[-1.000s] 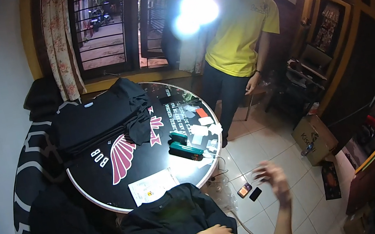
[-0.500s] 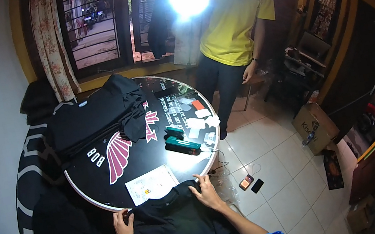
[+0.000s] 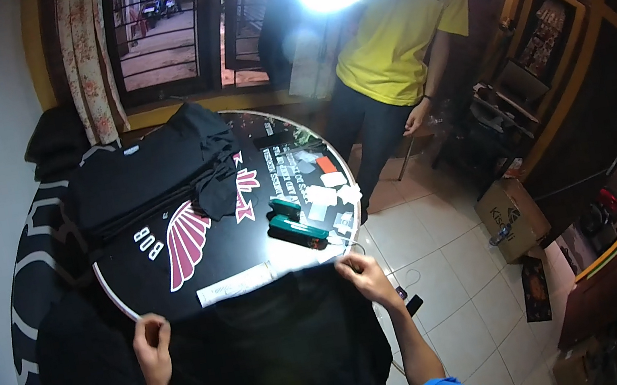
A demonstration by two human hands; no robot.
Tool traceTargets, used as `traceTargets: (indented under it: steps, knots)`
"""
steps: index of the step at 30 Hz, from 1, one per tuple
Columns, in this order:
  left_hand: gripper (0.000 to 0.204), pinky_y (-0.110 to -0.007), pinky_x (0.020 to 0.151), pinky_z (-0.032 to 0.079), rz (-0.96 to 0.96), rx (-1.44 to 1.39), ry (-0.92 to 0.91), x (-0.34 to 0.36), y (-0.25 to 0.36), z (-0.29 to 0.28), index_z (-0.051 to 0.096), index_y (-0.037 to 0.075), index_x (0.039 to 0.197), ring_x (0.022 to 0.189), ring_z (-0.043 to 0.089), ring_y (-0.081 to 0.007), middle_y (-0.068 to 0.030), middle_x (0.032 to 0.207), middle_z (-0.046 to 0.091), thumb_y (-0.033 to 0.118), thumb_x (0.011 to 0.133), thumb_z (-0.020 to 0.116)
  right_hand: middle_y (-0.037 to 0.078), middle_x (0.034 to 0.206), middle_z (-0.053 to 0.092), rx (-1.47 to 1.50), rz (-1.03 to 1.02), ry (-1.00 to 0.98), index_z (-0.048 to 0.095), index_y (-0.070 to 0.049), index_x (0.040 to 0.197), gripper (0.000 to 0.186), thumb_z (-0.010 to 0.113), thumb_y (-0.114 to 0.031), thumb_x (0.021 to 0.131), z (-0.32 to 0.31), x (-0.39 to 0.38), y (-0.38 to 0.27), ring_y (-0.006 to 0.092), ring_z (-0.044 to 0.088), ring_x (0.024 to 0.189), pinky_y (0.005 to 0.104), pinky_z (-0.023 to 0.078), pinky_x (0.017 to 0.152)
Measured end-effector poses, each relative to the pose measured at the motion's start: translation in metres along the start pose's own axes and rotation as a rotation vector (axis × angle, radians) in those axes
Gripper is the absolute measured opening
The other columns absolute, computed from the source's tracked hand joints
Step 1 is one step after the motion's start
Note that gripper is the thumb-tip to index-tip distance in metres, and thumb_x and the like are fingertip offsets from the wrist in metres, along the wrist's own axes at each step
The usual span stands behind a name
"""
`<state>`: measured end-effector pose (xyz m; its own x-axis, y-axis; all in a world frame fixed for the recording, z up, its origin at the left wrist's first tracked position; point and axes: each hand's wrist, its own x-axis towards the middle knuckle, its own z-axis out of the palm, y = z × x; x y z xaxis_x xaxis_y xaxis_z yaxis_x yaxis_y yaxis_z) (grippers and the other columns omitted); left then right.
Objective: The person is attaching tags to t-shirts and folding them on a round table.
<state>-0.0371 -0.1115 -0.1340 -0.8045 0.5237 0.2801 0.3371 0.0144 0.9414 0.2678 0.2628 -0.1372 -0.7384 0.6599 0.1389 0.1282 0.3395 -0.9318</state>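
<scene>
Head view: the black garment (image 3: 270, 354) is spread in front of the wearer, at the near edge of the round worktop (image 3: 240, 249). The left hand (image 3: 154, 353) and right hand (image 3: 368, 279) are well apart, each with thumb and fingers pinched on an upper corner of the cloth; the far edge runs nearly straight between them. Its near part is too dark to read for detail.

Just beyond that edge lies a white sheet (image 3: 234, 286), partly covered by the cloth. Two dark green objects (image 3: 299, 232) lie side by side farther back, near the right hand. Beyond them are white slips (image 3: 319, 197) and a red card (image 3: 327, 165). A stack of folded black garments (image 3: 142, 175) occupies the far left of the worktop. A person in a yellow shirt (image 3: 400, 47) stands beyond the worktop, to the right.
</scene>
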Motion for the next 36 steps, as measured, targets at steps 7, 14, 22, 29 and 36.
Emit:
traceTargets:
  steps: [7,14,22,29,36]
  knots:
    - [0.02,-0.045,0.111,0.051,0.279,0.597,0.11,0.046,-0.042,0.088,0.075,0.006,0.121,0.126,0.065,-0.0357,-0.0147,0.129,0.068,0.009,0.102,0.072,0.02,0.138,0.065,-0.728,-0.389,0.184,0.066,-0.007,0.145,0.047,0.074,-0.007,0.098,0.082,0.055,0.021,0.0402,0.067,0.122,0.0507,0.055,0.104]
    - [0.044,-0.052,0.13,0.035,0.252,0.702,-0.118,-0.005,-0.1,0.136,0.066,0.015,0.152,0.158,0.046,-0.0353,-0.0134,0.162,0.058,0.027,0.11,0.063,0.018,0.164,0.054,-0.632,-0.484,-0.201,0.061,-0.01,0.156,0.052,0.069,-0.022,0.106,0.16,0.021,0.052,0.0358,0.049,0.155,0.0486,0.037,0.128]
    - [0.048,-0.054,0.135,0.028,0.225,0.723,-0.235,-0.013,-0.101,0.13,0.063,0.021,0.158,0.163,0.039,-0.0366,-0.013,0.17,0.049,0.03,0.111,0.061,0.017,0.169,0.051,-0.68,-0.443,-0.158,0.057,-0.007,0.161,0.058,0.064,-0.03,0.109,0.161,0.006,0.065,0.0327,0.045,0.159,0.0478,0.033,0.132]
    - [0.056,-0.058,0.138,0.018,0.182,0.806,-0.316,-0.008,-0.099,0.13,0.054,0.027,0.167,0.169,0.026,-0.039,-0.0124,0.18,0.036,0.043,0.113,0.058,0.017,0.174,0.045,-0.74,-0.437,-0.174,0.054,-0.013,0.164,0.063,0.06,-0.044,0.109,0.162,0.012,0.068,0.035,0.035,0.165,0.0515,0.024,0.136]
    - [0.052,-0.057,0.136,0.022,0.207,0.768,-0.28,-0.007,-0.101,0.133,0.062,0.023,0.158,0.166,0.032,-0.0394,-0.0125,0.176,0.043,0.039,0.109,0.067,0.016,0.17,0.05,-0.72,-0.43,-0.134,0.057,-0.011,0.161,0.063,0.064,-0.044,0.108,0.161,0.011,0.074,0.0336,0.038,0.163,0.0515,0.026,0.136]
